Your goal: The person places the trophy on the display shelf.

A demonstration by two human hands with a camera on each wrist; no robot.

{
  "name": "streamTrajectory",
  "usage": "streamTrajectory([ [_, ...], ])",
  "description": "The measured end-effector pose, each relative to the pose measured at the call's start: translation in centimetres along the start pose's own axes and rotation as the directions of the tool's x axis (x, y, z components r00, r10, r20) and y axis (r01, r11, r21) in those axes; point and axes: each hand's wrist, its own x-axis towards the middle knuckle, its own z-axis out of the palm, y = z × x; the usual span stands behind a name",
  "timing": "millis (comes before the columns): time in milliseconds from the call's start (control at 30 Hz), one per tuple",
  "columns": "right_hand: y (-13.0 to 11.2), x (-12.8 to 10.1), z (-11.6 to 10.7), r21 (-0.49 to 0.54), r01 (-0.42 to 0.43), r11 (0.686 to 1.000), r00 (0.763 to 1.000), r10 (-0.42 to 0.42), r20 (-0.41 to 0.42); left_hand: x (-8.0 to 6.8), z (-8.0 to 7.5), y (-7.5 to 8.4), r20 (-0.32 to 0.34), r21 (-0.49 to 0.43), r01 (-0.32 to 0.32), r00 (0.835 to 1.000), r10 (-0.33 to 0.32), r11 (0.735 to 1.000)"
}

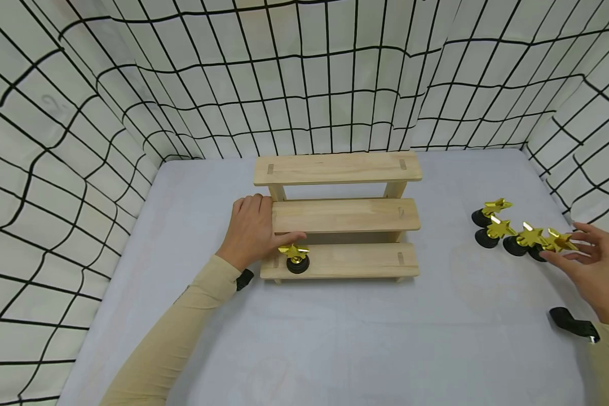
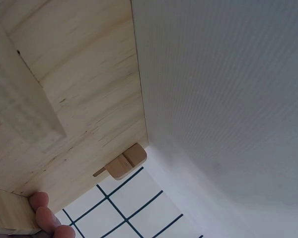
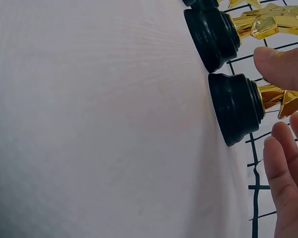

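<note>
A three-tiered wooden display stand [image 1: 346, 215] is in the middle of the head view. My left hand [image 1: 251, 228] grips the left end of its middle tier; in the left wrist view fingertips [image 2: 47, 218] curl round a wooden edge. One gold star trophy [image 1: 297, 259] with a black round base stands at the left of the lowest tier, just under my left thumb. At the right, my right hand [image 1: 591, 262] is around the star of the nearest trophy [image 3: 237, 109], thumb on one side and fingers on the other. The fingers look loosely spread, not closed on it.
Several more star trophies [image 1: 498, 230] stand grouped left of my right hand. A white cloth [image 1: 345, 338] covers the table. Black wire grid panels [image 1: 304, 79] rise along the back and both sides.
</note>
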Motion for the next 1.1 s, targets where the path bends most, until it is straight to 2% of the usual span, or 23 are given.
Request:
streamTrajectory([
  [567,0.6,0.5,0.7,-0.042,-0.006,0.999,0.999,0.009,0.053,-0.1,0.0,-0.1,0.001,0.006,-0.004,1.0,0.004,1.0],
  [800,0.5,0.4,1.0,-0.112,-0.023,0.993,0.997,0.031,0.068,0.0,0.1,-0.1,0.0,0.004,-0.007,1.0,0.007,1.0],
  [1100,0.7,0.4,1.3,-0.102,-0.025,0.994,0.996,0.033,0.077,0.1,0.0,-0.1,0.007,0.0,0.002,1.0,-0.002,1.0],
])
